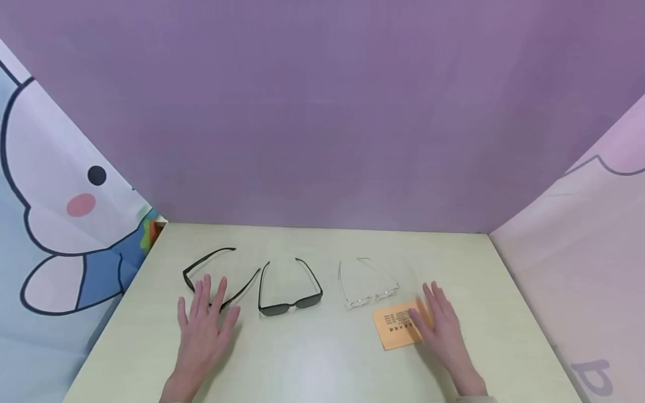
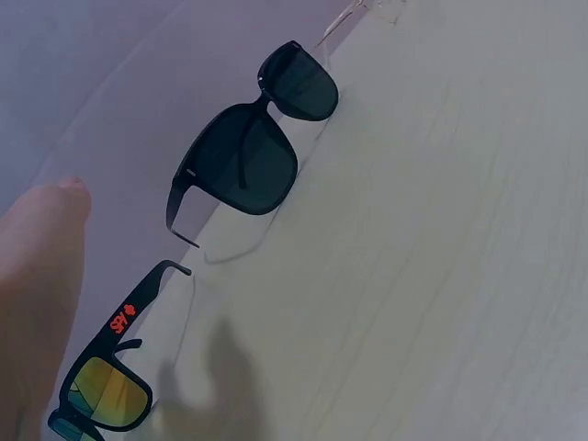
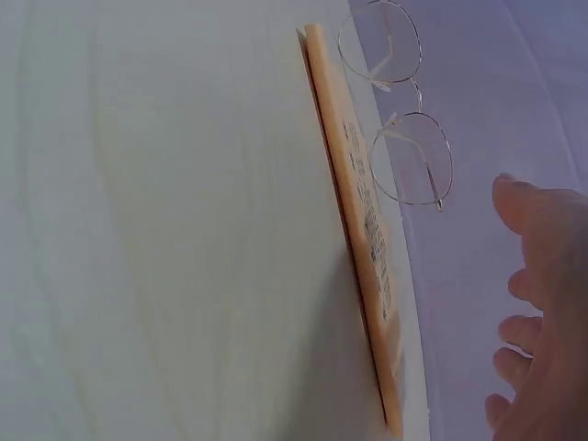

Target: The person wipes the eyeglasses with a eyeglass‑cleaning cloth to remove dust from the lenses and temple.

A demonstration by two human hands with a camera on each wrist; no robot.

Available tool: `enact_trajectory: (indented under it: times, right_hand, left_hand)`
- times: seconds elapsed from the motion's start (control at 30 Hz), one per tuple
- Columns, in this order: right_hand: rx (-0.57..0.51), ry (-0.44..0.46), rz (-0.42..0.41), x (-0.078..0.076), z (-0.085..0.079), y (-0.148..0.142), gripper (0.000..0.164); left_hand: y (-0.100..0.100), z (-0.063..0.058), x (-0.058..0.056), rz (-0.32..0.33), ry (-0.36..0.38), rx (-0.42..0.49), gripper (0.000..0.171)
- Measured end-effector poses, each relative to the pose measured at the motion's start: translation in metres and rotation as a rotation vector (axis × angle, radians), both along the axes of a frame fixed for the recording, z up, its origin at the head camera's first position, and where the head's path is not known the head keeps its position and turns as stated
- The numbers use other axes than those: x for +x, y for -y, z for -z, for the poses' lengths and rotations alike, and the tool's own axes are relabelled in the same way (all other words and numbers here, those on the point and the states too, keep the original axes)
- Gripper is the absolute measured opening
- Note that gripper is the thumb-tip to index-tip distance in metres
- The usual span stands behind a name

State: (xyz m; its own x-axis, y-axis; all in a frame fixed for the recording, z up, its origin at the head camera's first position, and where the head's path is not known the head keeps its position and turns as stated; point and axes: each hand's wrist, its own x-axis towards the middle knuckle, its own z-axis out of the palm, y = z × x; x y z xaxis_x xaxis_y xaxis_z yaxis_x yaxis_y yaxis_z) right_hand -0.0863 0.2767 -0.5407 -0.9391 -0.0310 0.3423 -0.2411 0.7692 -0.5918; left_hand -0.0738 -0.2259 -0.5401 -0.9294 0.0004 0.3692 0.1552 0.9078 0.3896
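Head view: left hand (image 1: 201, 336) and right hand (image 1: 445, 334) released, fingers straight.
Mirrored sunglasses (image 2: 103, 372): under left hand, toward bench's (image 1: 312, 375) left edge.
Orange packet (image 1: 395, 330): below right hand, nearer right edge.
Clear glasses (image 1: 373, 299): just beyond packet.
Temples (image 2: 126, 315): likely safest pinch, sparing lenses (image 2: 118, 395).

- Dark-lensed sunglasses (image 1: 289, 307) lie on the pale worktop (image 1: 312, 369), arms spread, lenses toward the person.
- Left of the sunglasses, black-framed glasses (image 1: 233, 299) lie with arms spread, their front mostly hidden by the left hand (image 1: 201, 336), fingers fanned; contact is unclear.
- Right of the sunglasses, clear glasses (image 1: 373, 299) lie with arms unfolded.
- Farther right and slightly nearer the person than the sunglasses, an orange printed square (image 1: 395, 330) lies partly behind the right hand (image 1: 443, 330), whose fingers are extended.
- Beyond the sunglasses rises a purple backdrop (image 1: 322, 112); well left, a cartoon-printed sheet (image 1: 65, 212).
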Motion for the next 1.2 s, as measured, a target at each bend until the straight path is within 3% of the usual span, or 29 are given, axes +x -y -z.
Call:
enact_trajectory:
  times: [0.37,0.6,1.2]
  right_hand:
    - [0.046,0.166,-0.095,-0.001,0.007,0.015,0.064]
    - [0.067,0.167,-0.141,0.001,0.009,0.024,0.056]
    - [0.081,0.295,-0.08,0.001,0.007,0.03,0.05]
  left_hand:
    - [-0.007,-0.004,-0.001,0.031,-0.022,0.075,0.066]
    - [-0.01,-0.005,0.001,0.043,-0.009,0.069,0.065]
    - [-0.013,0.001,0.001,0.064,-0.01,0.057,0.064]
